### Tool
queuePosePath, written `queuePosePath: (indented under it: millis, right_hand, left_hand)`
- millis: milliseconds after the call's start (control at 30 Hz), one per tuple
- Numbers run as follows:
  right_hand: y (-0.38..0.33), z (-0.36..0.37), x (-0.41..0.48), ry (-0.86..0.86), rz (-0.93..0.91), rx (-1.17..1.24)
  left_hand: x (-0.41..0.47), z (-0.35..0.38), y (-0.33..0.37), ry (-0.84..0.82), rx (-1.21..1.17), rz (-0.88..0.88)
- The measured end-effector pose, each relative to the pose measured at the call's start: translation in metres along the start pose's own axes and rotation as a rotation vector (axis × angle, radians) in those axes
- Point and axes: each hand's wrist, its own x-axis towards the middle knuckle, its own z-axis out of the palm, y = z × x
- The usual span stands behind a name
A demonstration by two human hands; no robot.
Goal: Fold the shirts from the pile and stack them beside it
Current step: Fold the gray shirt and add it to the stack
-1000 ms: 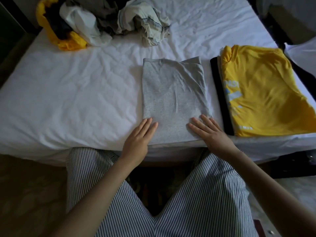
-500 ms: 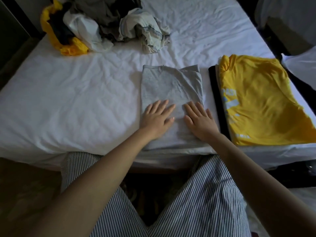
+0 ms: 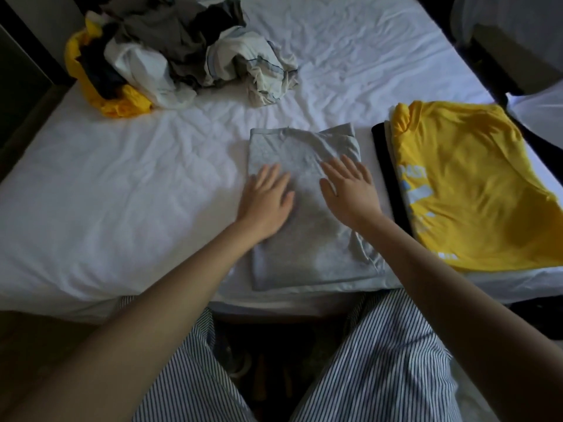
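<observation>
A grey shirt [image 3: 307, 254], folded into a long rectangle, lies on the white bed near its front edge. My left hand [image 3: 265, 202] rests flat on its left half with straight fingers. My right hand [image 3: 350, 187] lies flat on its right half, fingers spread toward the far end. To the right is a stack of folded shirts with a yellow shirt [image 3: 469, 184] on top and a black one [image 3: 393, 184] showing underneath. The unfolded pile [image 3: 170, 53] of grey, white, dark and yellow clothes sits at the far left of the bed.
The white bedsheet [image 3: 122, 193] stretches wide to the left of the grey shirt. Dark furniture [image 3: 511, 53] stands past the bed's right edge. My legs in striped trousers [image 3: 380, 370] are against the bed's front edge.
Both hands have slid from the near edge of the grey shirt up toward its far end, staying flat on the cloth. The shirt itself has not shifted.
</observation>
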Motion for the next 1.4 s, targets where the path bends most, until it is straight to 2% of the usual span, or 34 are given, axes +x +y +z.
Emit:
queuePosePath:
  millis: [100, 233, 367, 433, 500, 600, 733, 800, 933, 1000, 1067, 1167, 1400]
  right_hand:
    - [0.009, 0.018, 0.01, -0.208, 0.08, -0.059]
    - [0.022, 0.033, 0.007, -0.227, 0.156, -0.085]
    - [0.024, 0.031, 0.011, -0.257, 0.165, -0.001]
    - [0.028, 0.028, 0.01, -0.225, 0.153, 0.096]
    - [0.03, 0.024, 0.005, -0.055, 0.161, 0.256]
    - [0.025, 0.013, -0.008, 0.165, 0.295, 0.36]
    - [0.02, 0.008, -0.025, 0.082, 0.557, 0.313]
    - [0.021, 0.004, -0.019, 0.048, 0.647, 0.406]
    - [0.032, -0.006, 0.002, -0.042, 0.732, 0.672]
    - [0.035, -0.008, 0.006, -0.081, 0.776, 0.812]
    - [0.035, -0.009, 0.007, -0.146, 0.812, 0.939]
    - [0.03, -0.015, 0.004, -0.203, 0.803, 1.115]
    - [0.034, -0.047, -0.01, -0.148, 0.608, 1.39]
  left_hand:
    - [0.012, 0.02, 0.017, -0.116, 0.049, 0.083]
    - [0.024, 0.03, -0.018, -0.159, 0.037, -0.045]
    - [0.023, 0.027, -0.057, -0.096, 0.006, -0.151]
    - [0.021, 0.029, -0.064, -0.078, -0.035, -0.177]
    - [0.022, 0.029, -0.062, -0.062, -0.094, -0.193]
    - [0.024, 0.022, -0.061, 0.027, -0.324, -0.238]
    - [0.032, 0.009, -0.054, 0.059, -0.882, -0.501]
    - [0.037, 0.0, -0.041, -0.003, -1.076, -0.537]
    - [0.041, -0.003, -0.034, 0.014, -1.025, -0.621]
    - [0.036, -0.002, -0.037, -0.027, -1.095, -0.656]
    - [0.027, -0.003, -0.037, -0.12, -1.193, -0.657]
    - [0.021, -0.005, -0.03, -0.195, -1.291, -0.563]
    - [0.012, -0.038, 0.0, -0.171, -1.401, -0.359]
